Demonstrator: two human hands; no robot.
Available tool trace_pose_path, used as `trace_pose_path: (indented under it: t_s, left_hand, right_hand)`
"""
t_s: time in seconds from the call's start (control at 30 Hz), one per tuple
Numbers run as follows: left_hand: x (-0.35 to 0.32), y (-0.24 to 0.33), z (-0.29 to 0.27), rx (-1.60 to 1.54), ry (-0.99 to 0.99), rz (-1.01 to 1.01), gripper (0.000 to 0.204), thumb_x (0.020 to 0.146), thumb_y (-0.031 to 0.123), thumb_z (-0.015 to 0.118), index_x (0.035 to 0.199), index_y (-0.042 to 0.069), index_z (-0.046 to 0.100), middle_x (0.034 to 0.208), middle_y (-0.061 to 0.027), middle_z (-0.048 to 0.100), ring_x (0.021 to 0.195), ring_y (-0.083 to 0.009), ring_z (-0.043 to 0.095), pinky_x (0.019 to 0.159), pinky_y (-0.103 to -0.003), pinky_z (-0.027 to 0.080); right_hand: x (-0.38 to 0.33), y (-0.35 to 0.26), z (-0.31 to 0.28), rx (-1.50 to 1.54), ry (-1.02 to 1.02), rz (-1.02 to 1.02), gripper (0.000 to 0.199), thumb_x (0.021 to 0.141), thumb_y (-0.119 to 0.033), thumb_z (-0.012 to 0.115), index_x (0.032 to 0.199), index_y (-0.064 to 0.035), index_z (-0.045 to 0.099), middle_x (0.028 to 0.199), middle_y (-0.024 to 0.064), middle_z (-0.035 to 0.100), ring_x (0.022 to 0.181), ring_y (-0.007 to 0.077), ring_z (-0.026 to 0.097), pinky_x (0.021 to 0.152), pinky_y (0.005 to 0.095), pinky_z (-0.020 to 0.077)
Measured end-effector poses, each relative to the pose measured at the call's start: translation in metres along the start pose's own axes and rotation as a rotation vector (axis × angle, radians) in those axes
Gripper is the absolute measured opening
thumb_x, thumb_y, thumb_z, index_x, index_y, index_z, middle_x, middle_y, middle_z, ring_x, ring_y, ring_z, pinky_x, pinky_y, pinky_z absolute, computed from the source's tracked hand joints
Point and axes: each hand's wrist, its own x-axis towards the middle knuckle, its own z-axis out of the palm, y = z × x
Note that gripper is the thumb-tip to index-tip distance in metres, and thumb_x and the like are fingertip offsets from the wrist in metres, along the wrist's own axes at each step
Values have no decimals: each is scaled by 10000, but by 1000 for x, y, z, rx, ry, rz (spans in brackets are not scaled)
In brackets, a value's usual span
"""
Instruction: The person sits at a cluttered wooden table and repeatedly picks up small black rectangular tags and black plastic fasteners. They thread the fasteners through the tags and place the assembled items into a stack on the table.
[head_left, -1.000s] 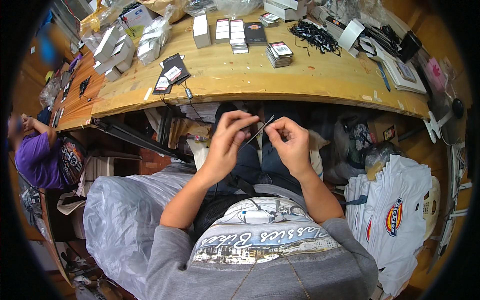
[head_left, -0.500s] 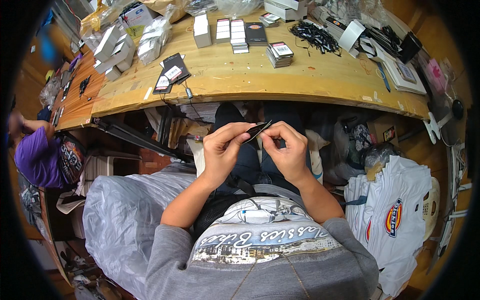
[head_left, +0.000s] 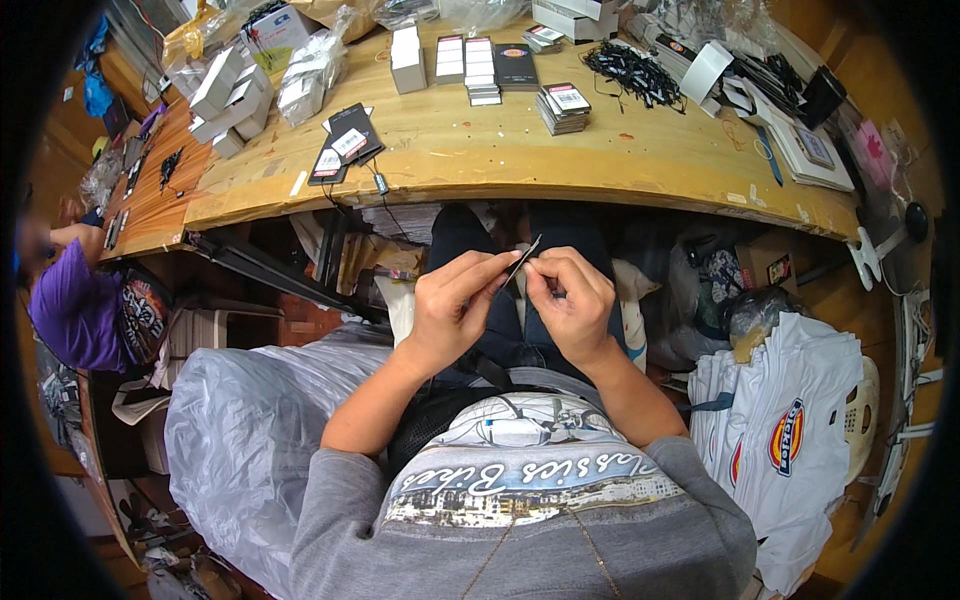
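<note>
Pinching a dark tag [head_left: 524, 258], both hands [head_left: 515, 305] sit below the table edge [head_left: 560, 185].

Matt dark card tag [head_left: 524, 259], glossy crinkled plastic bag [head_left: 240, 420], rough scuffed wooden tabletop [head_left: 640, 150].

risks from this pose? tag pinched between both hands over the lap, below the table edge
1. The dark tag is pinched only at its edges by the left hand and right hand; it might slip and fall among the clutter under the table.
2. Two tags with a cord lie at the table's front edge and could be knocked off.
</note>
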Motion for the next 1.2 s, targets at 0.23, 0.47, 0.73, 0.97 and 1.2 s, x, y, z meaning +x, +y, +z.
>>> trace_pose_path:
  t_s: [0.23, 0.47, 0.73, 0.97, 1.2]
  left_hand:
    - [3, -17, -16, -389, -193, -224, 122, 740, 26, 527, 837, -39, 566, 819, -101, 544, 749, -165, 528, 659, -250, 416]
    - [-9, -33, -6, -714, -98, -515, 92, 660, 9, 611, 729, -43, 579, 808, -70, 527, 766, -129, 493, 680, -228, 394]
    - [-14, -30, 21, -650, 154, -431, 55, 740, -16, 510, 689, -14, 491, 754, -38, 498, 684, -82, 455, 620, -189, 373]
    - [-14, -26, 11, -481, 151, -353, 53, 798, -23, 423, 755, -2, 399, 755, -122, 557, 632, -98, 485, 592, -197, 405]
    - [0, -23, -13, -626, 156, -360, 205, 796, 176, 532, 736, 31, 399, 752, -122, 539, 677, -125, 501, 665, -235, 407]
  right_hand:
    - [0, 6, 0, 12, -111, -87, 119, 639, 29, 602, 675, 3, 491, 651, 108, 516, 577, 247, 533, 499, 294, 431]
    - [-6, 4, 7, 71, -173, -36, 110, 653, 16, 594, 686, -1, 490, 672, 109, 516, 601, 253, 536, 516, 302, 431]
    - [-6, 9, 9, 143, -147, -44, 101, 694, -24, 573, 681, -4, 476, 649, 97, 496, 567, 256, 519, 495, 313, 409]
    - [-4, 14, -5, 248, -268, 213, 80, 705, -59, 585, 736, 7, 553, 680, 77, 547, 577, 163, 530, 513, 243, 410]
    - [-7, 35, -23, 393, -295, 232, 102, 710, -55, 575, 798, -4, 584, 699, 74, 569, 594, 140, 545, 542, 227, 419]
